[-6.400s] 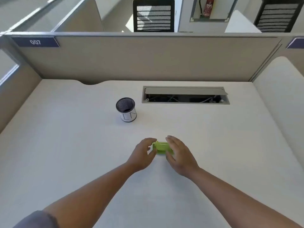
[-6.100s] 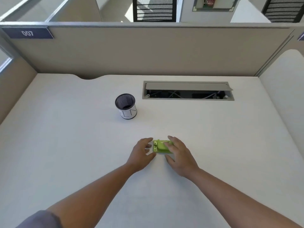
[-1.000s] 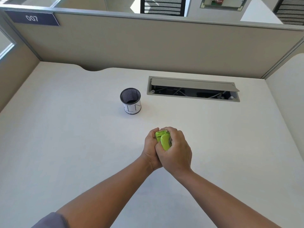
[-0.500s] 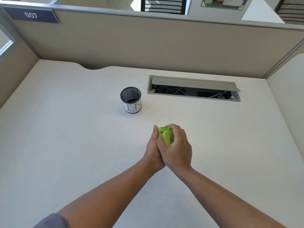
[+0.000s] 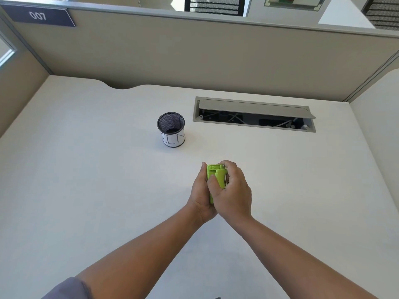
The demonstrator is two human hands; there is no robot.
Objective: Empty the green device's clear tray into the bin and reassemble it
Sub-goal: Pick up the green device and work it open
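Note:
A small lime-green device [image 5: 216, 177] is held upright above the middle of the desk, clasped between both hands. My left hand [image 5: 201, 194] cups its left side and underside. My right hand [image 5: 234, 192] wraps its right side, with the thumb lying across the green front. A thin pale strip shows at the device's right edge; the clear tray itself is hidden by my fingers. The bin, a small black mesh cup [image 5: 171, 129] with a white paper label, stands on the desk to the upper left of my hands, apart from them.
A white desk [image 5: 86, 190] is enclosed by beige partition walls at the back and sides. An open cable hatch [image 5: 254, 114] with a raised grey lid lies behind my hands to the right. A "007" sign hangs on the partition at top left.
Six seconds ago the device lay flat on the desk between my hands; it is now lifted and clasped upright. Over the last second my right thumb shifted across its front.

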